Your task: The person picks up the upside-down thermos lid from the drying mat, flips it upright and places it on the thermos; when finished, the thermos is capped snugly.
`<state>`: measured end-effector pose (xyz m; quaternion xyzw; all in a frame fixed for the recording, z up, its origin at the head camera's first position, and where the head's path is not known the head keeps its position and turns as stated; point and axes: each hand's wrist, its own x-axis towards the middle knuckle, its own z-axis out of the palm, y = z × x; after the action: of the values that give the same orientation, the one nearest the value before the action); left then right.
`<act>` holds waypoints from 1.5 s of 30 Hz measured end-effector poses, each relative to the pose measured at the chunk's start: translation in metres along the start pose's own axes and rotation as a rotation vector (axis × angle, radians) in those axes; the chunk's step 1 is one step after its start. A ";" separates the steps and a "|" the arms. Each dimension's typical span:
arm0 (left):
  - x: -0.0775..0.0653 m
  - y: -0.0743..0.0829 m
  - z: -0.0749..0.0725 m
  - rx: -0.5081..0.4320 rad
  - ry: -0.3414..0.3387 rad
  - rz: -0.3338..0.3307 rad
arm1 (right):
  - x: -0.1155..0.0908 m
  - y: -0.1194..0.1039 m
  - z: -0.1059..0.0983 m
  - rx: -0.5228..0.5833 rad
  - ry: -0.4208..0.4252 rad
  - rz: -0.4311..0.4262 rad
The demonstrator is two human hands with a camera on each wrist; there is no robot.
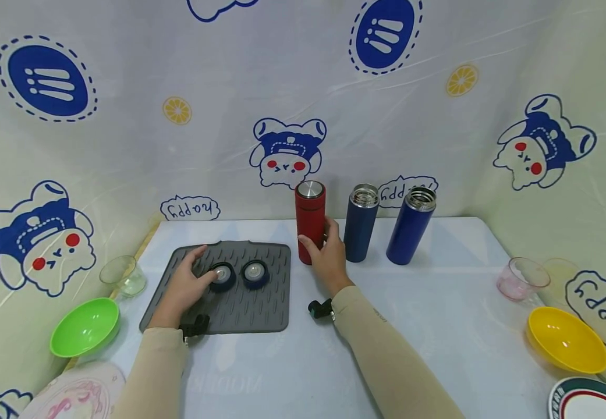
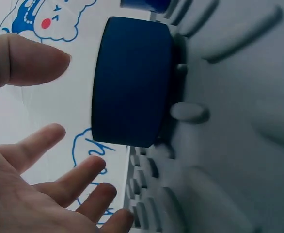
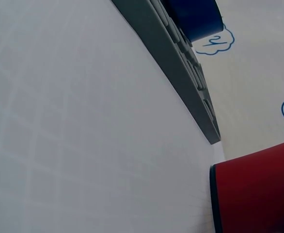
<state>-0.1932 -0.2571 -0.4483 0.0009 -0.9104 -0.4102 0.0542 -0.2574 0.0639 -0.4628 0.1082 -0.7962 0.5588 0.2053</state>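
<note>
On the grey ribbed mat (image 1: 261, 314) lie two dark blue bottle lids, a left lid (image 1: 223, 285) and a right lid (image 1: 255, 285). My left hand (image 1: 184, 288) hovers beside the left lid, thumb and fingers spread apart. The left wrist view shows a dark blue lid (image 2: 132, 82) just beyond those fingertips. With thumb and fingers about its lower part, my right hand (image 1: 330, 256) holds a red thermos (image 1: 310, 218), upright and capped with a steel-topped lid. Only the lower end of this red thermos (image 3: 258, 189) appears in the right wrist view; the hand is outside it.
Right of the red thermos stand a lidless dark blue thermos (image 1: 360, 230) and a lidless brighter blue thermos (image 1: 410, 230). A green bowl (image 1: 85, 329) and a clear glass (image 1: 124, 276) are at the left, a yellow bowl (image 1: 567, 340), pinkish glass (image 1: 523, 279) and rimmed plate (image 1: 591, 390) at the right.
</note>
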 end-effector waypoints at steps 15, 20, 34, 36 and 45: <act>-0.003 -0.002 -0.004 0.096 -0.145 0.030 | 0.000 -0.002 0.000 0.013 -0.008 0.013; -0.002 0.003 0.003 0.135 -0.156 0.050 | 0.000 -0.002 -0.001 0.012 -0.009 0.023; -0.001 0.008 0.009 0.117 0.023 0.021 | 0.000 -0.005 -0.001 0.016 -0.007 0.027; 0.000 0.010 0.007 0.103 0.054 0.013 | 0.000 -0.005 -0.001 0.017 -0.007 0.024; 0.005 0.025 0.006 0.066 0.097 -0.009 | -0.001 -0.004 -0.001 0.010 0.004 0.030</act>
<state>-0.1976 -0.2364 -0.4328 0.0269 -0.9196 -0.3798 0.0965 -0.2548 0.0633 -0.4596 0.0963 -0.7945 0.5659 0.1981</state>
